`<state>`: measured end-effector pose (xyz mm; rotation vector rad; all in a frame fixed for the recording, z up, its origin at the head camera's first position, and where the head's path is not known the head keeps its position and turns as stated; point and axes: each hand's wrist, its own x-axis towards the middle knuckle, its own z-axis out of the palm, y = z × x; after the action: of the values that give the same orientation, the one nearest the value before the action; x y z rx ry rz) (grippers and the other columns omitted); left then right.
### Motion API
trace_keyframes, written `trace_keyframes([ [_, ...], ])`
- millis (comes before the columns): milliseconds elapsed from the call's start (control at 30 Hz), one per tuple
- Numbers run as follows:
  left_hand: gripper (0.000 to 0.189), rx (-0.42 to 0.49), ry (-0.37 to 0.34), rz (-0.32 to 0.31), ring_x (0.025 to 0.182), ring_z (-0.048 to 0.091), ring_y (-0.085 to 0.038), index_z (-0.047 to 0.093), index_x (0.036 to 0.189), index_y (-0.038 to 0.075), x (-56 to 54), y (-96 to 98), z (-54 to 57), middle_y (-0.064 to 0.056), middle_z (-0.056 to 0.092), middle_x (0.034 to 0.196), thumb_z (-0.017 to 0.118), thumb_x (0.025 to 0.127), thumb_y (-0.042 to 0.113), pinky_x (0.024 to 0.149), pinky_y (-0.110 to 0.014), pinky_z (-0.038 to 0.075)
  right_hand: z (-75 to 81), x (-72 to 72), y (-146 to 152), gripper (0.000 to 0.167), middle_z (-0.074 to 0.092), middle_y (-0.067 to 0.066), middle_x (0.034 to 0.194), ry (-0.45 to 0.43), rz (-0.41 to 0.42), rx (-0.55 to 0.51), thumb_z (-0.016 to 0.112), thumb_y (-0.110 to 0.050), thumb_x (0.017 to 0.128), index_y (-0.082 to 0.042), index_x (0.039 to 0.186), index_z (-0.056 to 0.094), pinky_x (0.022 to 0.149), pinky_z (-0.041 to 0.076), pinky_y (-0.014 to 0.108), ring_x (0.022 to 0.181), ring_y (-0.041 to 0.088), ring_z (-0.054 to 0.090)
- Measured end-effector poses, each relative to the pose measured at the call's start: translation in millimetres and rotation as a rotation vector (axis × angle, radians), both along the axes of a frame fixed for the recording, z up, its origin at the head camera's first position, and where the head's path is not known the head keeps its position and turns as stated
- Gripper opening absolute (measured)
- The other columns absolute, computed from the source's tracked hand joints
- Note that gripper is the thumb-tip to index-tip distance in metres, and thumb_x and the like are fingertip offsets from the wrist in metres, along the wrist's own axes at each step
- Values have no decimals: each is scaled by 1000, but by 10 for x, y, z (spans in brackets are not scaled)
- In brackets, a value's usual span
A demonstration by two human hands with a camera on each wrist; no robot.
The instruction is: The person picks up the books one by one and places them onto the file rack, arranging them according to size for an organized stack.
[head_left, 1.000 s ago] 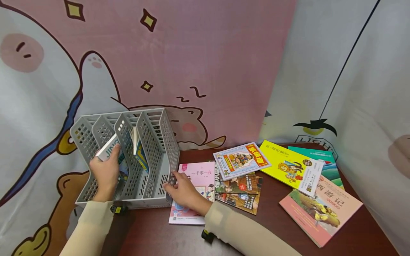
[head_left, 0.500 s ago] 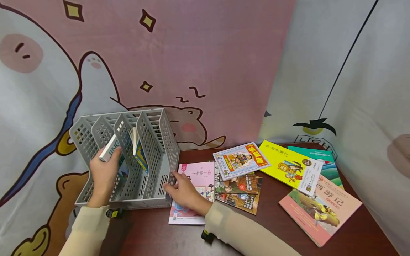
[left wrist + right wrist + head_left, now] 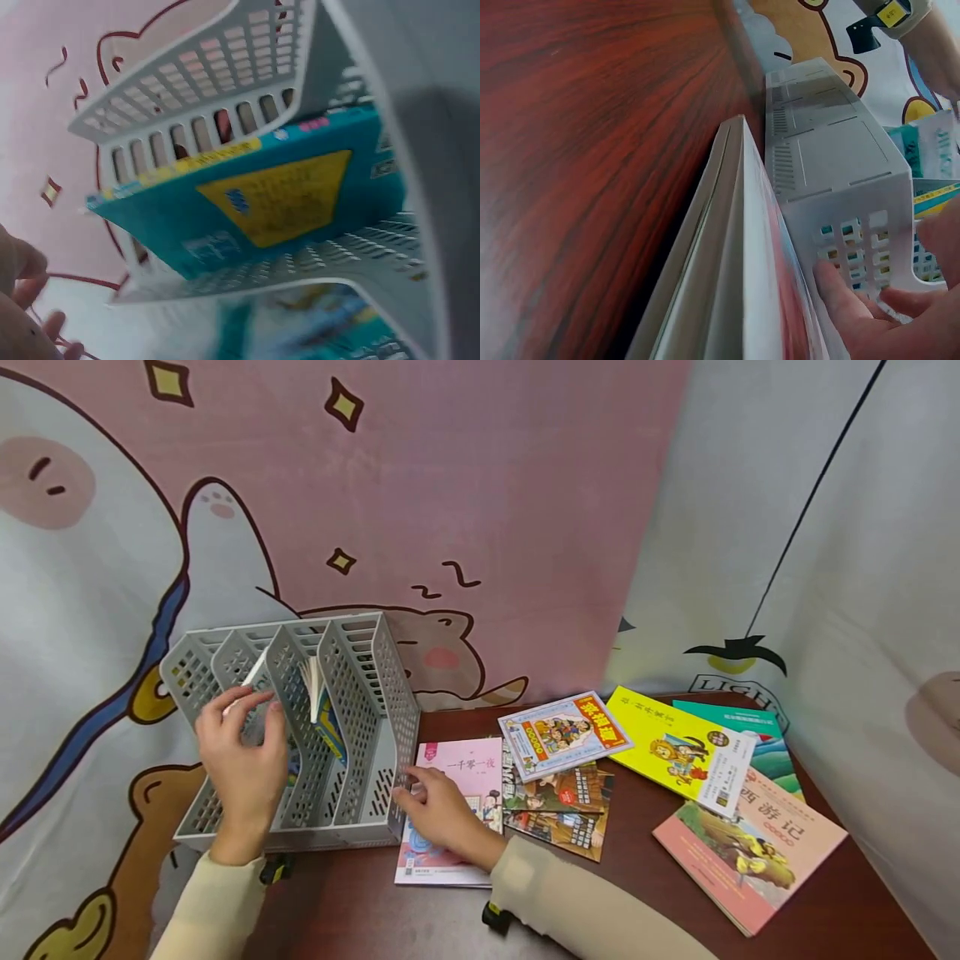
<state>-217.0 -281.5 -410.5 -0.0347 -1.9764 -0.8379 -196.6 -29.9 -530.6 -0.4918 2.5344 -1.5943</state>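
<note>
I rate the white-and-teal paper book (image 3: 257, 671) light, stiffish, best pinched mid-edge; left hand (image 3: 243, 764): fingers parted; right hand (image 3: 446, 817): grip indeterminable.

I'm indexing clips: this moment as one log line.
left grip: holding nothing, over gray rack | right grip: touching rack's right side | pink book: lying beside rack

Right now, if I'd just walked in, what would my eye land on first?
Most likely the big pink cartoon backdrop rising behind the table. Next might come the bright yellow book, lying among other books on the table's right side. Then the gray rack at the left, with the person's left hand in front of its compartments and right hand at its right edge.
</note>
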Motion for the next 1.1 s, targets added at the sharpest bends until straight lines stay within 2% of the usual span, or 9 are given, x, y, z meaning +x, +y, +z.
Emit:
trace_keyframes([
  [100, 17, -29, 102, -36, 121, 62, -44, 83, 107, -1, 55, 115, 63, -21, 75, 127, 74, 102, 13, 109, -40, 42, 27, 21, 103, 47, 75, 9, 137, 9, 0, -7, 64, -38, 111, -8, 147, 69, 95, 63, 30, 111, 16, 79],
  [200, 13, -23, 142, -87, 110, 67, -28, 83, 104, -3, 97, 232, 100, -23, 78, 113, 74, 100, 6, 105, -21, 43, 77, 37, 234, 38, 77, 8, 134, 17, 0, -14, 64, -31, 110, -7, 138, 75, 90, 62, 28, 105, 14, 79],
  [367, 10, -25, 91, -197, 95, 61, 1, 81, 104, -5, 147, 433, 42, -24, 77, 96, 73, 99, -4, 89, -12, 43, 168, 40, 448, 30, 79, 10, 127, 35, -11, -6, 64, -24, 109, -8, 129, 80, 89, 60, 31, 97, 10, 74],
  [467, 12, -45, 64, -276, 86, 61, 6, 82, 106, -1, 173, 555, -42, -16, 78, 90, 74, 99, -4, 81, -10, 45, 210, 30, 574, 29, 80, 12, 126, 17, -17, -18, 63, -22, 110, -7, 127, 80, 86, 61, 30, 95, 14, 78],
  [567, 14, -65, 38, -374, 76, 65, 3, 83, 109, 2, 180, 694, -120, -9, 78, 86, 74, 100, -2, 75, -9, 51, 251, 2, 728, 29, 79, 15, 125, -26, -30, -75, 63, -20, 110, -4, 128, 78, 80, 65, 29, 92, 23, 83],
  [667, 16, -104, -41, -467, 69, 69, -3, 83, 114, 6, 187, 870, -192, -4, 79, 88, 74, 102, 2, 68, -11, 55, 302, -28, 927, 28, 80, 19, 117, -84, -68, -122, 63, -20, 111, -5, 130, 77, 77, 69, 33, 90, 31, 84],
  [800, 21, -123, -221, -541, 70, 73, -8, 79, 124, 11, 214, 1113, -297, -3, 80, 96, 74, 104, 8, 63, -18, 60, 372, -82, 1217, 27, 79, 23, 111, -127, -115, -135, 63, -20, 113, -6, 131, 77, 81, 70, 43, 93, 37, 83],
  [967, 26, -27, -431, -593, 76, 73, -7, 75, 131, 17, 216, 1404, -393, 0, 80, 103, 73, 106, 13, 64, -25, 63, 442, -159, 1567, 32, 78, 24, 115, -137, -173, -92, 61, -24, 114, -7, 137, 75, 84, 69, 47, 99, 39, 83],
  [1100, 25, 58, -520, -640, 81, 77, -15, 74, 132, 18, 184, 1623, -433, -1, 79, 107, 71, 107, 15, 65, -27, 65, 447, -209, 1807, 37, 77, 28, 116, -134, -210, -61, 59, -27, 115, -4, 141, 71, 86, 69, 47, 102, 41, 81],
])
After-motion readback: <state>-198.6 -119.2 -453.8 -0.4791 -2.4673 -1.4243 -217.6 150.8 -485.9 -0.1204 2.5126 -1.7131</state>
